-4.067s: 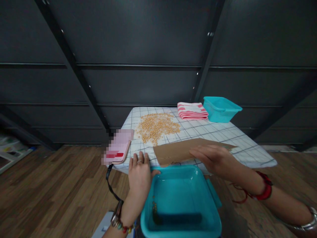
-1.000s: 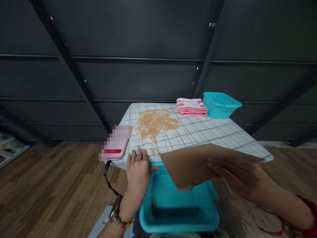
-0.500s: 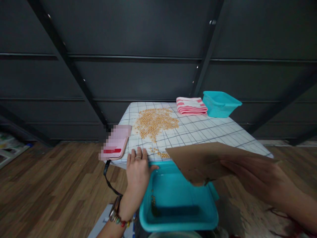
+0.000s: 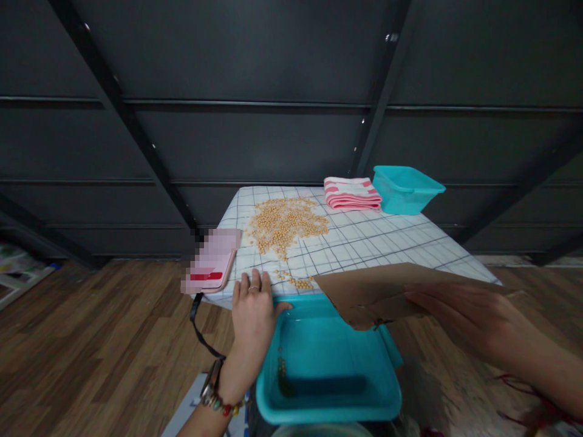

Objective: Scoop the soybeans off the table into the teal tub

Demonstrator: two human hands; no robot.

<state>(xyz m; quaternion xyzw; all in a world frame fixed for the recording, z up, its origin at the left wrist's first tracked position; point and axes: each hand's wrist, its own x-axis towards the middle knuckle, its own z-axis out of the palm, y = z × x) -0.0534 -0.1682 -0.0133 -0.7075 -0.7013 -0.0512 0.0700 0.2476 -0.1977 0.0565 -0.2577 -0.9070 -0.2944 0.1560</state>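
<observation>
My left hand [image 4: 252, 315] grips the far left corner of a teal plastic tub [image 4: 328, 400], fingers resting on the table edge. The tub sits below the table's near edge with a few yellow beans [image 4: 282, 369] inside. My right hand [image 4: 464, 318] holds a sheet of brown cardboard [image 4: 378, 291] above the tub's right side. A wide pile of yellow beans [image 4: 285, 221] lies on the checked tablecloth [image 4: 387, 243]. A small cluster of beans [image 4: 298, 282] sits near the table's front edge.
A pink phone [image 4: 212, 264] with a black strap lies on the table's near left corner. A folded pink-striped cloth [image 4: 351, 193] and a second teal tub [image 4: 405, 189] stand at the far right. Wooden floor surrounds the table; a dark wall is behind.
My right hand has drawn the cardboard back to the right, off the table's front edge. A small cluster of beans now shows near that edge. My left hand has kept its place.
</observation>
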